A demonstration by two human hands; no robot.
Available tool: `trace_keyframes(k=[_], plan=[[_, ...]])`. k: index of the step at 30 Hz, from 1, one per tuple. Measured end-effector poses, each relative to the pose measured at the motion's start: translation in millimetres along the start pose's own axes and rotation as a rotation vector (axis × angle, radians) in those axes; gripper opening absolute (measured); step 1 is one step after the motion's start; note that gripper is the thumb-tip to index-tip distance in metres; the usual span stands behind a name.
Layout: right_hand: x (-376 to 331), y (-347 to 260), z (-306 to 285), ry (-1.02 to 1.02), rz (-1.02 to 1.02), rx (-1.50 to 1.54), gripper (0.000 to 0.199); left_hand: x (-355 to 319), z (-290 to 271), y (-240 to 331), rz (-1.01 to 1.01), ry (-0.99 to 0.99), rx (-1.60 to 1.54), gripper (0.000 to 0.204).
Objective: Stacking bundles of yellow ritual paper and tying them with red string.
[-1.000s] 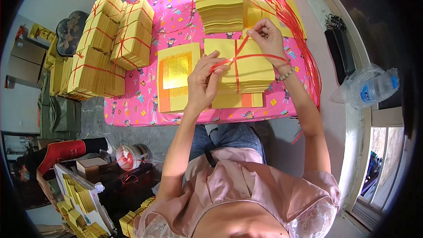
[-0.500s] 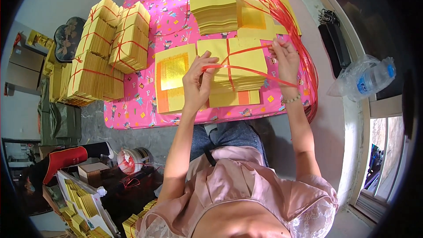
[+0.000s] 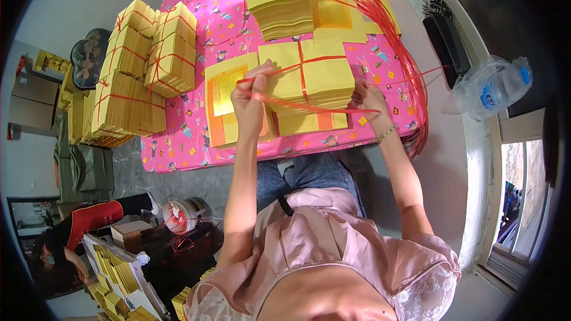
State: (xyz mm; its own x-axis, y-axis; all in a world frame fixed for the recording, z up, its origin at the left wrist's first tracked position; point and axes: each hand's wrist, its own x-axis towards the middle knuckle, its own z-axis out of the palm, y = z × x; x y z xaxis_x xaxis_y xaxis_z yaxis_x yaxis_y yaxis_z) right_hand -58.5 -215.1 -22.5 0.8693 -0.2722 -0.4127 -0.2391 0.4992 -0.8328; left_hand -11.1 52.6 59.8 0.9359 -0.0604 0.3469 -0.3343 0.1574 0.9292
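Observation:
A stack of yellow paper sheets (image 3: 326,77) lies in front of me, with a flat red strip (image 3: 324,58) crossing its top both ways. At its left edge my left hand (image 3: 250,104) is closed, pinching the strip between thumb and fingers. My right hand (image 3: 375,106) is at the stack's right side, low down, its fingers curled on the strip and partly shaded. A blurred length of strip spans from the left hand to the right one, in front of the stack. Beneath and beside are yellow sheets with a gold-and-orange patch (image 3: 229,98).
The pink patterned table cover (image 3: 172,148) bears tied yellow bundles (image 3: 169,62) at left and a taller untied stack (image 3: 279,15) behind. Loose red strips (image 3: 410,83) hang along the right edge. A bagged plastic bottle (image 3: 496,92) stands right. Another person (image 3: 89,223) is at lower left.
My right hand has gone down and slightly left, from above the stack to its right side. The strip now lies across the top to the right edge. My left hand has shifted slightly left.

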Motion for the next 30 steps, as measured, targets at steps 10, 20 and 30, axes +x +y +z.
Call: trace_keyframes(k=[10, 20, 30], plan=[[9, 5, -3, -0.076, -0.112, -0.182, 0.019, 14, -35, -39, -0.494, 0.367, -0.804, 0.028], [18, 9, 2, -0.070, -0.493, -0.467, 0.009, 20, -35, -44, -0.404, -0.079, 0.354, 0.031], [9, 8, 12, 0.046, -0.674, -0.517, 0.011, 14, -38, -39, -0.561, -0.097, 0.222, 0.023]])
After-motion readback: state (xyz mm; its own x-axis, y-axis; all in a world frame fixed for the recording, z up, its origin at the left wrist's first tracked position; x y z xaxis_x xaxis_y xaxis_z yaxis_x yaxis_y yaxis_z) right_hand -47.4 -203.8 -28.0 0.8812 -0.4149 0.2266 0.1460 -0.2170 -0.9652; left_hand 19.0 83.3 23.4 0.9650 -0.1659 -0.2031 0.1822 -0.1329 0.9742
